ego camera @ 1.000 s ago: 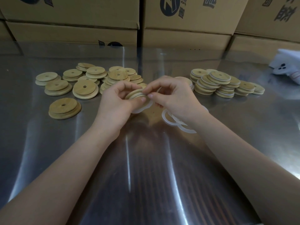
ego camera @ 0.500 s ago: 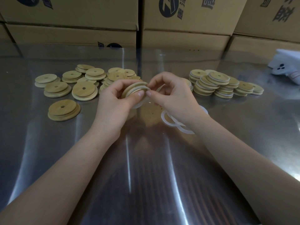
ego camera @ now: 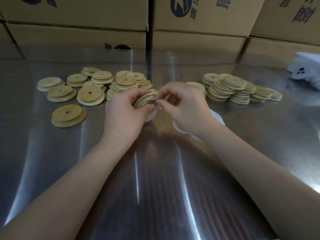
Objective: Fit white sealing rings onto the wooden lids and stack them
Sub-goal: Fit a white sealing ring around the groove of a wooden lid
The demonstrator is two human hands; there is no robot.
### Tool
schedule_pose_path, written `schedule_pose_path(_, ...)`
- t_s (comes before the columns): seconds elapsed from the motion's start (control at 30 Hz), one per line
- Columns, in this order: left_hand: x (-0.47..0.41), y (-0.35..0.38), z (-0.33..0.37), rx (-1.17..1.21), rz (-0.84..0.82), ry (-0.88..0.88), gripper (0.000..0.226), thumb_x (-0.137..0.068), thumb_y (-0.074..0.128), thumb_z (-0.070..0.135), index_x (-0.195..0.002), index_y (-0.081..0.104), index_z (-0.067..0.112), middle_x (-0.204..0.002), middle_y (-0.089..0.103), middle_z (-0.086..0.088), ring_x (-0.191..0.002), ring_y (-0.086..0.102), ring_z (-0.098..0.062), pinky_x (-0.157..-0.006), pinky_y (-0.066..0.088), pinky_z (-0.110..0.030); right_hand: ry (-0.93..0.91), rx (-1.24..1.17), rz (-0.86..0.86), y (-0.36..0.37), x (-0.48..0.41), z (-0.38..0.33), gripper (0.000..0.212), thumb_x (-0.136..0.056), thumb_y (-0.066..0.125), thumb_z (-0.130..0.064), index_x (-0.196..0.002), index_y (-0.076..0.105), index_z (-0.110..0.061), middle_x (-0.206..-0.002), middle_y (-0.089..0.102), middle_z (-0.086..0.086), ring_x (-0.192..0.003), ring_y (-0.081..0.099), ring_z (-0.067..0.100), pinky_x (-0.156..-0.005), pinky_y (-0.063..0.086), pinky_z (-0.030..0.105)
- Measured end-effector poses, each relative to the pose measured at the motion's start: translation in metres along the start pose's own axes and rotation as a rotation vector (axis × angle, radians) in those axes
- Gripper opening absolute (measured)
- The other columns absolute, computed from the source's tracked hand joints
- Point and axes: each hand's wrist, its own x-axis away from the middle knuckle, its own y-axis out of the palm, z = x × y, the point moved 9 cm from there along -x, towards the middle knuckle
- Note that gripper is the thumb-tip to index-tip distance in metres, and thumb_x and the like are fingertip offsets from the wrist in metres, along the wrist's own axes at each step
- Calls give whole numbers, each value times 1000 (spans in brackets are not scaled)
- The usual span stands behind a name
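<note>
The ring (ego camera: 151, 116) has slid further round the lid (ego camera: 144, 98) gripped by the left hand (ego camera: 124, 111), with the right hand (ego camera: 188, 108) pinching it on; ringed lids (ego camera: 233, 84) are stacked right, and many bare lids (ego camera: 90, 94) wait.

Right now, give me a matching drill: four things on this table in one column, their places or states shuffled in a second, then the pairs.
1. held lid
2. loose rings
3. bare lids
4. ringed lids

A. on the table, partly under the right hand
B. gripped by the left hand; right hand pinches its ring
C. stacked, right side
D. spread out, left side

Pairs: 1-B, 2-A, 3-D, 4-C
</note>
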Motion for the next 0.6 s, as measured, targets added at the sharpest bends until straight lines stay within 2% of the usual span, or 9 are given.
schedule_pose_path(0.17, -1, -3, 1, -35, 36, 29, 28, -80, 77, 9, -94, 70, 31, -85, 65, 25, -86, 60, 14, -80, 47, -8, -20, 80, 6, 0, -1, 0, 4, -78, 69, -6, -79, 68, -10, -73, 59, -9, -63, 53, 12, -65, 47, 33)
schedule_pose_path(0.3, -2, -3, 1, -55, 47, 46, 26, -79, 78, 8, -95, 73, 27, -85, 66, 24, -86, 63, 6, -83, 50, -14, -17, 115, -6, 0, -1, 1, 4, -78, 68, -7, -79, 68, -11, -73, 62, -6, -63, 51, 10, -64, 49, 36)
schedule_pose_path(0.47, -3, -3, 0, -34, 51, 44, 29, -77, 79, 5, -93, 72, 29, -84, 65, 24, -86, 62, 9, -81, 48, -9, -22, 149, -58, 1, -3, 4, 5, -80, 67, -8, -82, 69, -12, -74, 60, -9, -65, 52, 9, -64, 51, 39)
schedule_pose_path(0.6, -3, -1, 0, -7, 42, 41, 28, -77, 79, 5, -95, 73, 25, -89, 67, 20, -90, 64, 3, -88, 51, -18, -35, 180, -114, 2, -5, 6, 5, -82, 67, -7, -83, 69, -12, -77, 65, -2, -67, 54, 13, -66, 51, 42)
